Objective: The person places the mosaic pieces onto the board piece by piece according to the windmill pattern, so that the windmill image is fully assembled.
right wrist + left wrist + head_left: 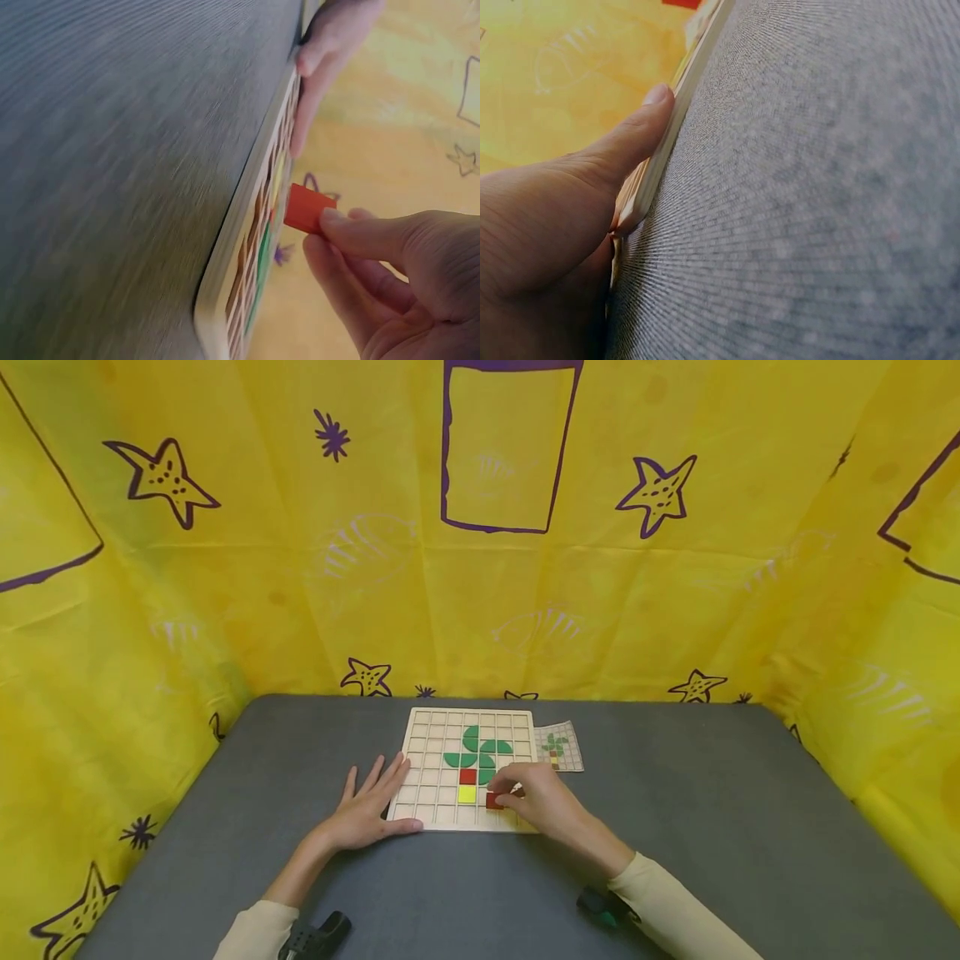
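A wooden grid board (427, 814) lies on the table. Green quarter-round tiles (459, 760) form a pinwheel on it, with a red square tile (468, 777) below and a yellow square tile (467, 794) under that. Between thumb and fingertips, my right hand (543, 797) pinches another red square tile (309, 208), held over the board's lower right part, right of the yellow one. My left hand (363, 814) rests at the board's lower left corner with fingers spread; in the left wrist view its thumb (641, 124) lies along the board's edge.
A small printed card (572, 747) with a similar green, red and yellow pattern lies against the board's right side. The grey tabletop (450, 893) is bordered by yellow cloth (300, 610) at the back and sides. Dark devices (322, 935) sit at both wrists.
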Action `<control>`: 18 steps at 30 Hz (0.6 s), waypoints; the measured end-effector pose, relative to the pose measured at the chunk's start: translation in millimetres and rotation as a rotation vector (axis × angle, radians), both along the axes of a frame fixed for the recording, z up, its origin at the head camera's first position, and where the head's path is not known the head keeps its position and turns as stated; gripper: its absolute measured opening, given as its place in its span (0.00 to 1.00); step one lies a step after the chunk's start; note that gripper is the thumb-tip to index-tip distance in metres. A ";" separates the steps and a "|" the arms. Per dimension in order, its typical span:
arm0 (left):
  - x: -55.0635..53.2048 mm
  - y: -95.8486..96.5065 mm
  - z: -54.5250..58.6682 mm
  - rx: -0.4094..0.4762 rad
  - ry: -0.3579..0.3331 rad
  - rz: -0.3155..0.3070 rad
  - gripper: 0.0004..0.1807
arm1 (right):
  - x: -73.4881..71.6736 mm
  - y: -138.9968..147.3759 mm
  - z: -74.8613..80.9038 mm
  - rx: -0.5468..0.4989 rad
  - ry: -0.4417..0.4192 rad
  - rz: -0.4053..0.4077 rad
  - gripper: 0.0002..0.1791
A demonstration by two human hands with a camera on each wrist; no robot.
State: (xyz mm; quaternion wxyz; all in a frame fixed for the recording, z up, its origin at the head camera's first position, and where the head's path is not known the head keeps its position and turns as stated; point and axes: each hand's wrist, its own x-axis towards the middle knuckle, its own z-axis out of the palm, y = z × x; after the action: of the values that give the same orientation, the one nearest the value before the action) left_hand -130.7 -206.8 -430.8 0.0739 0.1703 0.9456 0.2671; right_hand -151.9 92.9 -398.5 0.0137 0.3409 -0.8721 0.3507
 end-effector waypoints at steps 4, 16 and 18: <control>0.1 1.0 -0.8 -0.005 -0.003 0.000 0.57 | -1.0 -12.3 -4.9 -0.031 -0.052 0.029 0.06; 0.8 1.0 0.7 -0.011 0.002 0.003 0.57 | -0.8 -35.4 -13.4 -0.012 -0.077 0.039 0.04; 0.6 0.3 0.8 -0.012 0.003 0.000 0.57 | -0.4 -36.5 -13.2 0.004 -0.079 0.031 0.04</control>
State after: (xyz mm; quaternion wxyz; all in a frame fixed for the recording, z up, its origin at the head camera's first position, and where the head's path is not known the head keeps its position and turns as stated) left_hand -130.1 -206.4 -430.1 0.0734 0.1701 0.9473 0.2612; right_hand -152.3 56.5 -411.7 -0.0270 0.3402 -0.8673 0.3623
